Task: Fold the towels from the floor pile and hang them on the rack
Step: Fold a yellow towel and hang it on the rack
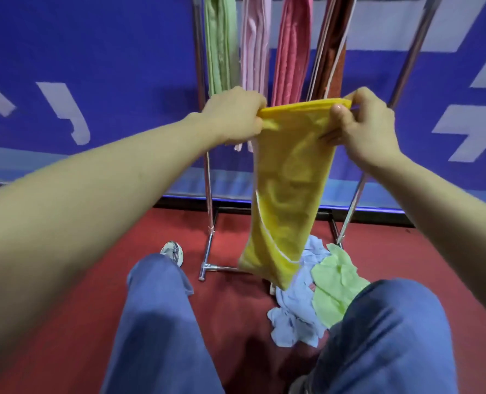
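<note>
A yellow towel hangs lengthwise in front of me, folded in a narrow strip, its lower end above the floor pile. My left hand grips its top left corner and my right hand pinches its top right corner, stretching the top edge level. Behind it stands the metal rack, with a green towel, a pink towel, a coral towel and a brown towel hung side by side. The floor pile holds a light blue towel and a light green towel.
The red floor spreads under the rack feet. A blue banner wall closes the back. My legs in blue jeans fill the lower view, with one shoe near the rack's left foot.
</note>
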A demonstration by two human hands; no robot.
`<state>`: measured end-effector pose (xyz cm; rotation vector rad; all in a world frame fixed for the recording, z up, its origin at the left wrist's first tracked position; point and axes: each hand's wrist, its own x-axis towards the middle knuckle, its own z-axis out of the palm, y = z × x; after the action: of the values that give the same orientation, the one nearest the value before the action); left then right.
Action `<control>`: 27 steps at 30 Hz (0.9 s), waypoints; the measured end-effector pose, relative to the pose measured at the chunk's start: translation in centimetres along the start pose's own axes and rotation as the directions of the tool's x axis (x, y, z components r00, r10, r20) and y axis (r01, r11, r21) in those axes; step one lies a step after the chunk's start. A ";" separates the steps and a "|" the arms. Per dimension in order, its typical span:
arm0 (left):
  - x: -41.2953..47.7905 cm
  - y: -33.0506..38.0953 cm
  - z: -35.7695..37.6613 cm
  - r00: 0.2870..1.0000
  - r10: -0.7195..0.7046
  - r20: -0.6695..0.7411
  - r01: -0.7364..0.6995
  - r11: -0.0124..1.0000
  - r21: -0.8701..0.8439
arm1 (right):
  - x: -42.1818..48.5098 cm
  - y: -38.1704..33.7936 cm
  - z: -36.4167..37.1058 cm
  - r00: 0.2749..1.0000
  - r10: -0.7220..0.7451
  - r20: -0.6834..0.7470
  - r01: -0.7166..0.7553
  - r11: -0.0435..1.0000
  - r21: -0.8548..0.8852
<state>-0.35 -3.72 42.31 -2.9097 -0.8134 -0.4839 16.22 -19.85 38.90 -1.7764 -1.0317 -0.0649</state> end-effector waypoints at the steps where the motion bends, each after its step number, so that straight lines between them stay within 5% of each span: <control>1: -0.3 0.0 -0.8 1.000 0.016 0.015 -0.017 0.999 0.035 | 0.0 -0.4 -0.2 1.000 -0.020 0.001 0.020 1.000 -0.024; 6: -1.2 -0.5 -2.8 0.993 -0.025 -0.119 0.033 0.998 0.061 | -0.8 -1.5 -0.5 0.995 -0.093 0.027 0.095 0.991 -0.095; 16: -2.3 -0.9 -3.2 0.988 -0.031 -0.151 0.043 0.996 0.080 | -1.8 -2.4 -0.3 0.977 -0.206 0.055 0.213 0.961 -0.176; 23: -3.3 -1.1 -1.7 0.999 -0.015 0.042 0.012 0.997 0.071 | -2.3 -1.1 0.0 0.977 -0.159 0.145 0.189 0.956 -0.226; 27: -4.8 -1.4 0.3 0.956 0.104 0.275 -0.050 0.980 -0.194 | -2.8 0.4 0.2 0.985 -0.069 0.161 0.127 0.914 -0.385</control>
<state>-4.87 -4.83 40.48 -3.2204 -0.7139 -0.1414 14.65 -21.43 37.12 -2.1155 -1.2817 -0.2239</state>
